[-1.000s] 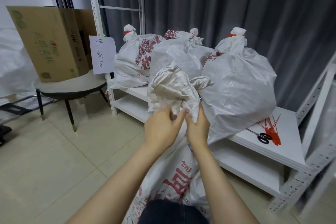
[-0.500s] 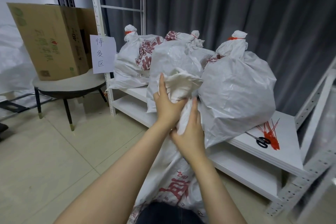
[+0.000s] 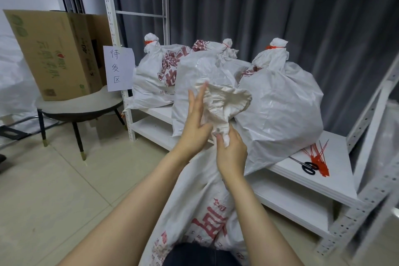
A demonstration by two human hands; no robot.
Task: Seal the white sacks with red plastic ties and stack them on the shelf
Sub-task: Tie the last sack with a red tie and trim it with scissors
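White shelf point(image 3: 323, 181) is running from centre to right of frame, with sealed sacks point(image 3: 280, 103) sitting on its top board, each neck cinched in red. Unsealed sack point(image 3: 207, 211) is rising from lower centre in front of the shelf, its bunched mouth at mid-frame.

Right hand point(image 3: 232, 153) is curling round the neck just under the bunch and gripping it. Left hand point(image 3: 195, 127) is flat, fingers straight and together, pressing the loose fabric in from the left.

Step looks like gathering the neck, no tie on it yet. To do it well:
- Be twisting the fabric into one tight rope, no folds escaping.
- Be holding low with the right hand so there's neck above for the tie.
- Loose red ties point(image 3: 317, 157) are lying at right of frame on the shelf, touching the scissors point(image 3: 309, 167). They're well apart from the neck, so one hand is going to have to reach.

Hard to tell:
- Sack base is cut off at the bottom edge, behind dark clothing.
- Right fingertips are hidden behind the neck.
- Three or four sacks on the shelf, since they're overlapping.
- Tie count unreadable.
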